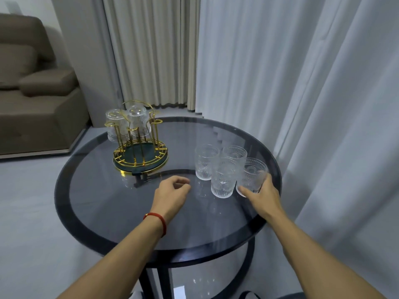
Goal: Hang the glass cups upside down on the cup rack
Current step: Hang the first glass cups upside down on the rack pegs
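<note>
A gold wire cup rack (140,156) with a dark round base stands at the table's far left. Two glass cups hang upside down on it, one at the left (115,125) and one at the middle (138,119). Several clear ribbed glass cups stand upright in a cluster at the right, among them the front one (223,179) and a far one (205,161). My right hand (262,196) is wrapped around the rightmost cup (251,175), which tilts slightly. My left hand (172,192) hovers over the table centre, fingers loosely curled, holding nothing.
The round dark glass table (97,208) has a black rim and a lower shelf. Grey and white curtains (280,72) hang close behind and to the right. A brown sofa (32,93) stands at the far left on the grey floor.
</note>
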